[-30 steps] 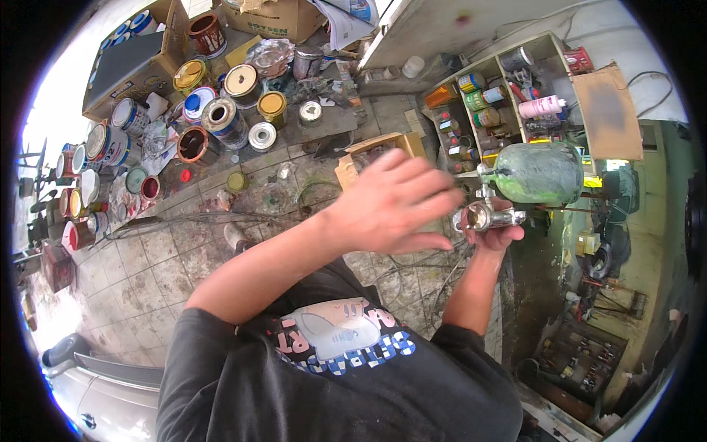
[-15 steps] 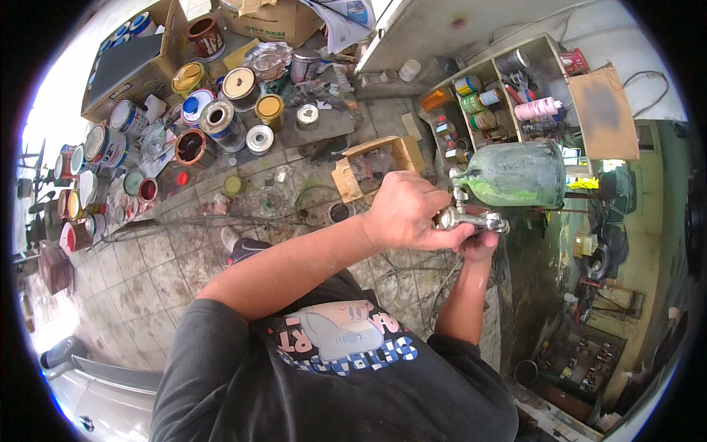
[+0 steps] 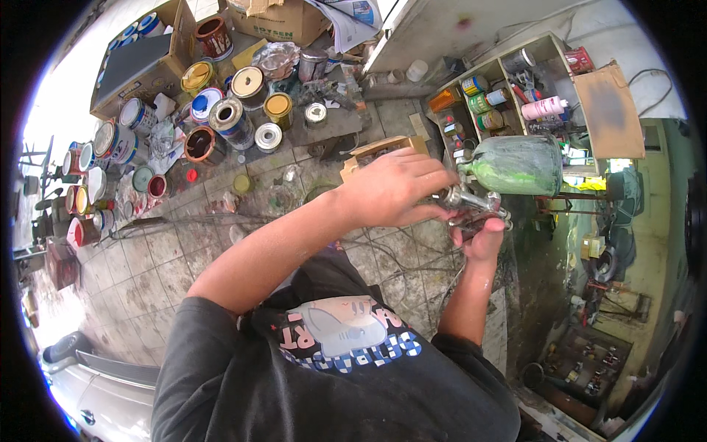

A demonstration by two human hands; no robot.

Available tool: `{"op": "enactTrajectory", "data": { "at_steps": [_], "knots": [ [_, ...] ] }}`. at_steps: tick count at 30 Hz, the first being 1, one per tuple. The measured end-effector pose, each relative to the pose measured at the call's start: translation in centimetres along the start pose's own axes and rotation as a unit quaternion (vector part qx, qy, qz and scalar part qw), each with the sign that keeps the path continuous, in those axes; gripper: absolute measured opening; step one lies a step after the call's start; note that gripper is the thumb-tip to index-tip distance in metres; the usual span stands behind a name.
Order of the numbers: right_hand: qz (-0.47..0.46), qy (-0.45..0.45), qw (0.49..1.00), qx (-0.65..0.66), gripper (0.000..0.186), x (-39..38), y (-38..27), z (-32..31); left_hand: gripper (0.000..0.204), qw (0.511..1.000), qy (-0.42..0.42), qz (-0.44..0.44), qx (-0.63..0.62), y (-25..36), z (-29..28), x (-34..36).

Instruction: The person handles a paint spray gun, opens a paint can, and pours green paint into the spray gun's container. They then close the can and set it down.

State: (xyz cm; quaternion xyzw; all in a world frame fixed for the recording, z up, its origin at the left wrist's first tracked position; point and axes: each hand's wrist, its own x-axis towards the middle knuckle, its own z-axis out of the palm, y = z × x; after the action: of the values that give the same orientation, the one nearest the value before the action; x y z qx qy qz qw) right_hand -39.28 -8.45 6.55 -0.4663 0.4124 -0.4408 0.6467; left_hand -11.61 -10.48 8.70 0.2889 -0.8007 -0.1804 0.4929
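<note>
the left forearm (image 3: pixel 272 243) slants up and inward from the lower left, its elbow bent outward. the left grip (image 3: pixel 398 188) has its back to the camera and its fingers stretched to the right, closed with the thumb on the end of a silver metal spray gun (image 3: pixel 470 197). the right forearm (image 3: pixel 469 295) rises more steeply, and the right grip (image 3: pixel 482 239) lies under the spray gun, thumb raised, clasping it from beneath. the spray gun is between the two, out in front of the chest and above the floor.

the left fingertips partly cover the gun's near end; most of the right fingers are hidden behind the metal, and the gun's lower parts are hard to make out. the black cotton t-shirt (image 3: pixel 331 398) is cut off by the lower edge.

the gun's body is shiny, with rounded, knobby fittings. joined to it, a translucent, bottle-shaped cup (image 3: pixel 519 166) lies on its side, its wall cloudy grey with bright green smears. below spreads a square-tiled floor (image 3: pixel 147 291), scuffed and blotched. beyond the left grip sits an open brown cardboard box (image 3: pixel 383 147), partly covered by it.
</note>
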Motion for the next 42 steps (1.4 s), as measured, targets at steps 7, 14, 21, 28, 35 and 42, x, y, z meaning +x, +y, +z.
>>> {"op": "enactTrajectory", "data": {
  "at_steps": [7,14,21,28,35,42],
  "knots": [
    [0.005,-0.054,0.998,0.029,0.107,-1.6,-0.5,-0.4,0.027,0.992,0.024,0.122,-0.001,1.0,1.0,0.4],
    [-0.017,0.000,0.997,-0.075,0.101,-1.8,-2.1,0.0,0.032,0.998,0.034,-0.030,-0.050,5.9,4.2,-1.5],
    [-0.052,-0.128,0.990,-0.023,0.110,-2.0,-2.9,-0.6,0.039,0.957,0.090,-0.193,-0.199,5.5,1.5,-3.9],
    [-0.121,-0.142,0.982,-0.021,0.105,-1.9,-2.5,1.1,0.049,0.953,0.186,-0.050,-0.235,4.9,1.8,-3.5],
    [-0.157,-0.079,0.984,-0.045,0.110,-2.7,-1.3,1.1,0.047,0.940,0.193,-0.067,-0.271,5.7,1.3,-4.1],
    [-0.119,-0.152,0.980,0.034,0.112,-2.8,-0.8,0.6,0.045,0.934,0.215,-0.054,-0.282,5.8,1.1,-4.3]
  ]
}}
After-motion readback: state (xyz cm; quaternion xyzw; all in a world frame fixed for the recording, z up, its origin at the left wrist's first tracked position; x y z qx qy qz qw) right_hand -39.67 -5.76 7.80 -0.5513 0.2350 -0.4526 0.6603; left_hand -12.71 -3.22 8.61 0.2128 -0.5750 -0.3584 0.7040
